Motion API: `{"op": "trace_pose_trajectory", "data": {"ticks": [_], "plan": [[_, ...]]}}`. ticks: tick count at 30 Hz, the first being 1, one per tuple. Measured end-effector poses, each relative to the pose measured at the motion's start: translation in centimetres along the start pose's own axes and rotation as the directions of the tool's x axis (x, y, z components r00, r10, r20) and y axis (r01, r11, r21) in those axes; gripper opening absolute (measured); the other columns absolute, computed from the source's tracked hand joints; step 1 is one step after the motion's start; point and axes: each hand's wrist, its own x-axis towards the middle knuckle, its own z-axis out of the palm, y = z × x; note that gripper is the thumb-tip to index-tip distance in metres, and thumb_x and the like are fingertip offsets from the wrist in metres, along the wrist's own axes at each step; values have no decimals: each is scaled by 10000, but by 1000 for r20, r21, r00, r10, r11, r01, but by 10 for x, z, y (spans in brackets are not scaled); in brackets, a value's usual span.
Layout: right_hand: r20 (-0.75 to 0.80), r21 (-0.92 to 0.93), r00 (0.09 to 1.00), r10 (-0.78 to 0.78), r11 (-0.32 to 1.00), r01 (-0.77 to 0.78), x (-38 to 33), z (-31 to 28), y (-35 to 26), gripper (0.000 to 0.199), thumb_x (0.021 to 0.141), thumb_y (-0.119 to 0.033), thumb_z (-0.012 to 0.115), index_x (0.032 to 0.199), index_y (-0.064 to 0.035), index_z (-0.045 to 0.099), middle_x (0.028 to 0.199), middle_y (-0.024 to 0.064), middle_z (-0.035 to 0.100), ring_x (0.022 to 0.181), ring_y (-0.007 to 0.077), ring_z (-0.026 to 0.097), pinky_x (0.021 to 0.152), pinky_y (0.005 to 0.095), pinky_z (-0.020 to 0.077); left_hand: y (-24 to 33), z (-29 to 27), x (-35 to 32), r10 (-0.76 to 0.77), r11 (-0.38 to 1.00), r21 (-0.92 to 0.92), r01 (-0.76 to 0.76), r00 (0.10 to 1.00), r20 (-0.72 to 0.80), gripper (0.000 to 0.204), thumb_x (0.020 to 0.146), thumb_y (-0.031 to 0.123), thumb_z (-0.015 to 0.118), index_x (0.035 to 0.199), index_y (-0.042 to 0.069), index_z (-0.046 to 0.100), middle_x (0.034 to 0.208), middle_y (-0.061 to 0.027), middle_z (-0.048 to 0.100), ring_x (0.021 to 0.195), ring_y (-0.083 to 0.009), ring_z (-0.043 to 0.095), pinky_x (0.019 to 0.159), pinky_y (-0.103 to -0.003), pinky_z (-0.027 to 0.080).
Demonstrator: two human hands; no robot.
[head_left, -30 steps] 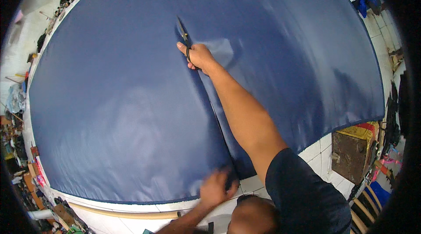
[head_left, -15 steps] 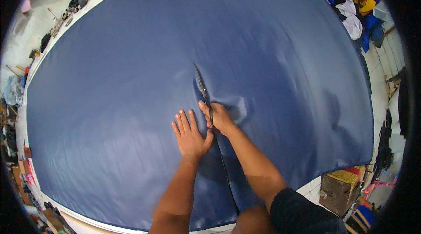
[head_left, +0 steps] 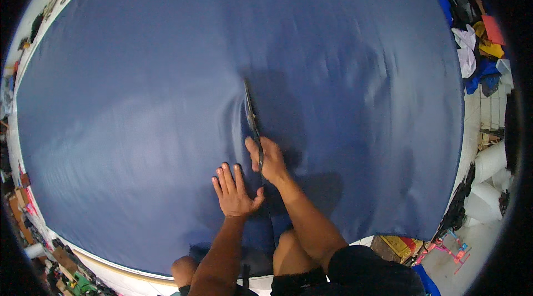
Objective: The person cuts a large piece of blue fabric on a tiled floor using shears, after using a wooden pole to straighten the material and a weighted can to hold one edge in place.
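Observation:
A large sheet of dark blue, slightly shiny material is spread out flat in front of me. My right hand is closed round the handles of a pair of scissors, whose blades point away from me into the sheet. From the scissors a cut line runs back toward my knees. Just left of this line my left hand lies flat on the sheet, fingers spread and thumb close to the cut. The lower blade is hidden by the material.
Cloth scraps, a lilac piece among them, are heaped past the sheet's right edge. A wooden box and pink tubing are at lower right. White rolls stand at right. Small clutter lines the left side.
My view and body have shifted forward over the sheet, my knees now showing on it. The scissors and right hand have advanced along the sheet, and my left hand now lies farther behind them.

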Motion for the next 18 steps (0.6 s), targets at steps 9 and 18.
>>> {"op": "trace_pose_trajectory", "data": {"ticks": [9, 18], "plan": [[-15, -72, 994, -110, 991, 109, 142, 16, -95, 542, 892, -570, 639, 655, -110, 481, 555, 0, 446, 458, 119, 449, 436, 305, 378, 1, 1, 5, -4, 1000, 21, 3, 1000, 31, 939, 764, 556, 626, 1466, 1, 342, 1510, -327, 291, 1420, -494, 248, 1138, -640, 171], [-61, -247, 980, -190, 954, 169, 250, 24, -160, 632, 866, -627, 625, 669, -29, 566, 570, 89, 580, 477, 210, 596, 497, 362, 478, 3, -2, 2, -29, 999, -35, 32, 996, 83, 894, 764, 537, 651, 1413, -28, 408, 1473, -342, 326, 1391, -520, 264, 1125, -647, 167]]}}
